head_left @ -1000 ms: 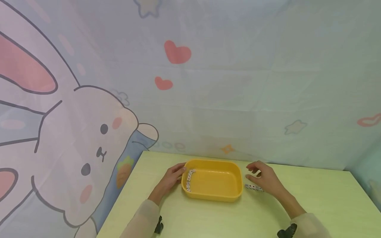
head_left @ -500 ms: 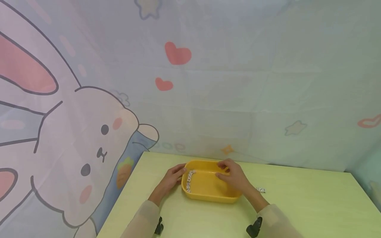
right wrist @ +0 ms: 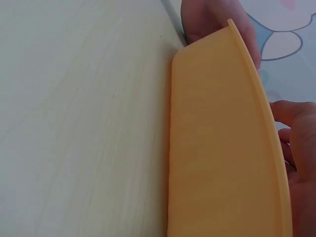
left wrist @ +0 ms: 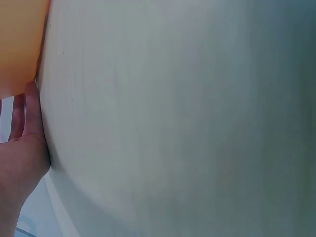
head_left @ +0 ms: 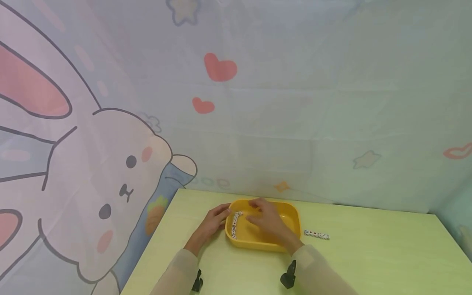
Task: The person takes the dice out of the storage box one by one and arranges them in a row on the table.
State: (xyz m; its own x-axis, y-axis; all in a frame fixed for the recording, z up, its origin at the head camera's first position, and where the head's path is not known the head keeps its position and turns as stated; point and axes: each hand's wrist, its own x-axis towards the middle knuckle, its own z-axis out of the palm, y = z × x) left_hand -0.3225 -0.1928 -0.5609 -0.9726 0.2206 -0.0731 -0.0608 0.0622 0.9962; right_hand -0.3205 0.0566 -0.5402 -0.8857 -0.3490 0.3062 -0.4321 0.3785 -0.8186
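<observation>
My left hand [head_left: 211, 222] rests against the left end of a yellow plastic tray [head_left: 258, 246], fingertips at its rim. In the left wrist view its fingers [left wrist: 32, 108] reach straight to the tray's outer wall. Over the tray's inside is my right hand [head_left: 269, 221], thumb and fingers curved and apart, with nothing visible between them. Its fingers point at a line of small white dice [head_left: 234, 227] along the tray's left inner side. In the right wrist view the tray's wall [right wrist: 217, 133] hides part of the right hand [right wrist: 301, 148].
To the right of the tray, a short row of several white dice [head_left: 316, 234] lies on the pale table [head_left: 376, 246]. Behind the table hangs a cloth backdrop [head_left: 287, 123] printed with a rabbit and hearts. Dark wrist cameras sit at both sleeves.
My right hand has moved left from above the dice row on the table to over the tray, uncovering that row. My left hand and the tray have stayed in place.
</observation>
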